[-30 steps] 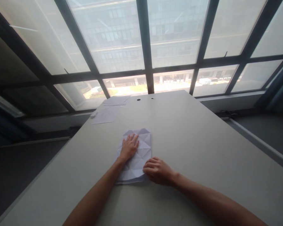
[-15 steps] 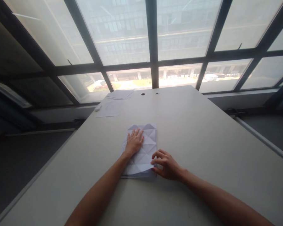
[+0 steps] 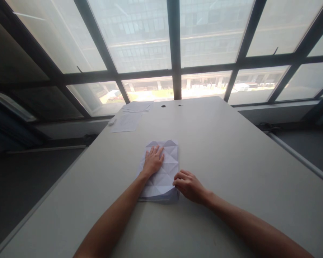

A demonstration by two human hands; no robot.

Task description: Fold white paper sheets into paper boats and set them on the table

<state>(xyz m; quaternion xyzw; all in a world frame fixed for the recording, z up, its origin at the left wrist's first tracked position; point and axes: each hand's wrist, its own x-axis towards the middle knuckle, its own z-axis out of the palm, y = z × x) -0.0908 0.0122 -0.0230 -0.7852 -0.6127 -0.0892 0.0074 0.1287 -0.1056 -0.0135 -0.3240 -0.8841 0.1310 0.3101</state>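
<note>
Item 1: left grip (image 3: 154, 161), a bare hand, palm down and fingers spread, pressed flat and holding nothing between the fingers.

Item 2: right grip (image 3: 190, 186), a bare hand, to the right of the left grip and nearer the wearer; fingers bent and drawn together, pinching the edge of Item 3 by its near right corner.

Item 3: creased paper (image 3: 168, 168), white, covered with crossing diagonal folds; beneath the left grip, its right side reaching the fingertips of the right grip. Near edge raised; two peaked folds along the far edge, just beyond the left grip's fingers.

Item 4: under-sheets (image 3: 164, 197), white, below Item 3, showing at its near edge, between the left wrist and the right grip; count unclear.

Item 5: table (image 3: 218, 143), pale, smooth, under both grips and extending well past them.

Item 6: loose sheet (image 3: 125, 122), flat, beyond the left grip and to its left. Small white object (image 3: 112, 122) at its left edge, kind unclear.

Item 7: overlapping papers (image 3: 138, 106), farther from the left grip than Item 6.

Item 8: dark round hole (image 3: 163, 106) in the tabletop, far beyond the left grip.
</note>
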